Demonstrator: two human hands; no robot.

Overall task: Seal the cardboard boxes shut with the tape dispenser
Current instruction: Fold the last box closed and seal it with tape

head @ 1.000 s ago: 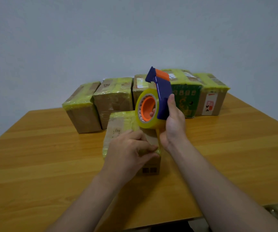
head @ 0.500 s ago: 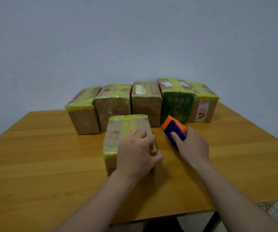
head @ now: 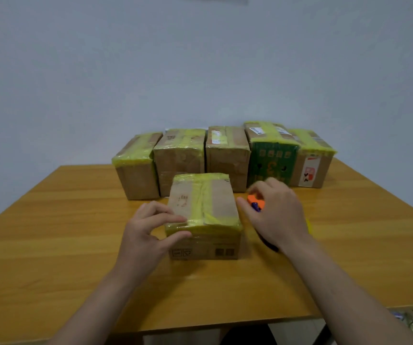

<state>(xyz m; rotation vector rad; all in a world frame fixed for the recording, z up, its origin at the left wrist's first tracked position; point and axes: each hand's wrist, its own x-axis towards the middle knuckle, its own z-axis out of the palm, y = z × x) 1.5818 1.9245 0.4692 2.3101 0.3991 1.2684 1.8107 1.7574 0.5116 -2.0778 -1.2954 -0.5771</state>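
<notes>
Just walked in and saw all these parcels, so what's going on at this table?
A person is taping cardboard boxes shut. The left hand grips the near left corner of the front box, whose top already carries yellow tape. The right hand lies over the tape dispenser on the table just right of that box; blur hides whether it grips it. Five more boxes stand in a row behind, most with yellow tape on top.

Tape dispenser [head: 256, 202] mostly behind blurred right hand [head: 279, 215]
</notes>
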